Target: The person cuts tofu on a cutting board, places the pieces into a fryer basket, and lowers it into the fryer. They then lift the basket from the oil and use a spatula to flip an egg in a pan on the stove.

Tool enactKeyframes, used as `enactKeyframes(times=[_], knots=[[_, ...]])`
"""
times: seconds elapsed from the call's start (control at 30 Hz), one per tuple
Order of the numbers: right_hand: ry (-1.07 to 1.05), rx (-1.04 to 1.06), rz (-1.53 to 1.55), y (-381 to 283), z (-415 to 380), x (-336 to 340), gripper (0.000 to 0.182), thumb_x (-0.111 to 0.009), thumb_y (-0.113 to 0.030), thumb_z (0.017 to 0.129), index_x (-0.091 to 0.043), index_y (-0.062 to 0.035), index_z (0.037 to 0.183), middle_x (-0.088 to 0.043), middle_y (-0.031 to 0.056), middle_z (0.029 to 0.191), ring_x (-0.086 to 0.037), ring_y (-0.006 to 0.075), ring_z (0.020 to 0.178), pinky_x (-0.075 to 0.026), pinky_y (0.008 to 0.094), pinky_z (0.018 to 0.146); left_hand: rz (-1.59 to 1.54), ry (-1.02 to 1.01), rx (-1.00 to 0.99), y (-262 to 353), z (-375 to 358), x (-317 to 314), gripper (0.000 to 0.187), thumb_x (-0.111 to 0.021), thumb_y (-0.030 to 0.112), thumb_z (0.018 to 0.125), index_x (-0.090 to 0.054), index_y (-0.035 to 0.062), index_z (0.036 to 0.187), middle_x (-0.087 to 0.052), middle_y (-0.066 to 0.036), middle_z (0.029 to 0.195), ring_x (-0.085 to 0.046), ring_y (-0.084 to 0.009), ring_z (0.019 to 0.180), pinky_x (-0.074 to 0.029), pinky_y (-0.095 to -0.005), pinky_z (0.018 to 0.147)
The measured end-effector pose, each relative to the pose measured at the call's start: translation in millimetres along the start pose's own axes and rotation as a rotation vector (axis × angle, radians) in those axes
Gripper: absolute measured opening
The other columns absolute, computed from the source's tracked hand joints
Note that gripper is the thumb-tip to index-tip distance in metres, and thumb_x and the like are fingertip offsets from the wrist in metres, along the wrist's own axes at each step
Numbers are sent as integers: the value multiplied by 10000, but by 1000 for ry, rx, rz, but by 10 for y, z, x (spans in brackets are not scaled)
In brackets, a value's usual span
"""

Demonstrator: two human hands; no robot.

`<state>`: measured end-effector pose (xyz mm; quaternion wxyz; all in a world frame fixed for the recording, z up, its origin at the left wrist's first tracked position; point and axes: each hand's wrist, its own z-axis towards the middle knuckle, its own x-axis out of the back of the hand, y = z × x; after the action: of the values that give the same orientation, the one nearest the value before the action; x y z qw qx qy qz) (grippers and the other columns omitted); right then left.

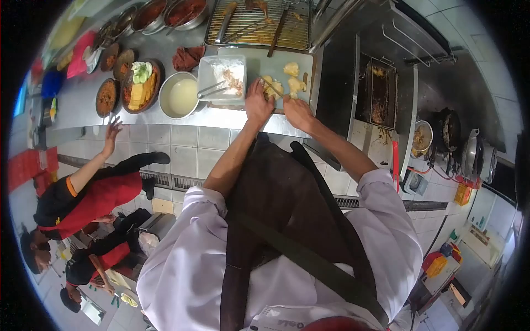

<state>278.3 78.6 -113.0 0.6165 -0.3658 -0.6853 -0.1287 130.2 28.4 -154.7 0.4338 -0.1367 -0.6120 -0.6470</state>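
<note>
Pale yellow food pieces [297, 85] lie on a light cutting board [309, 60] at the steel counter's edge. My right hand [298, 114] is closed around the handle of a knife [271, 87], whose blade points up and left over one piece. Beside it my left hand [259, 103] presses its fingers on that same piece. Just left of my left hand stands a white square tub [205, 70] with food bits and metal tongs [212, 90] in it.
A metal bowl of pale liquid [182, 95] and a plate of food [144, 85] stand left on the counter. Beyond the board is a wire rack [259, 27]. Two people in red aprons [105, 204] are at left; one reaches toward the counter. An oven [378, 94] is at right.
</note>
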Motion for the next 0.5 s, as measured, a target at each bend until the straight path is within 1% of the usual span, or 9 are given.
enactKeyframes(times=[0.17,0.43,0.5], knots=[[-25,-23,50,-50,31,-50,222,-447,-18,770,-523,115,930,-617,271,761,-643,368,738,-517,431,658,7,-18,16,-7,20,1,566,-655,165,689,-469,-35,1185,-443,-191,1282,-403,-332,1205,-333,-393,1019],[-5,-51,163,-49,159,-153,216,-437,-8,783,-515,115,942,-608,284,774,-632,390,757,-510,448,665,-36,-2,30,-17,4,-43,570,-677,185,681,-479,-30,1171,-447,-179,1281,-409,-322,1203,-343,-382,1013],[4,-58,167,-86,183,-89,214,-433,-4,786,-514,114,946,-608,285,775,-632,390,767,-510,447,668,4,30,-26,-43,19,-61,560,-681,179,679,-488,-30,1161,-453,-183,1273,-416,-329,1193,-356,-393,1001]])
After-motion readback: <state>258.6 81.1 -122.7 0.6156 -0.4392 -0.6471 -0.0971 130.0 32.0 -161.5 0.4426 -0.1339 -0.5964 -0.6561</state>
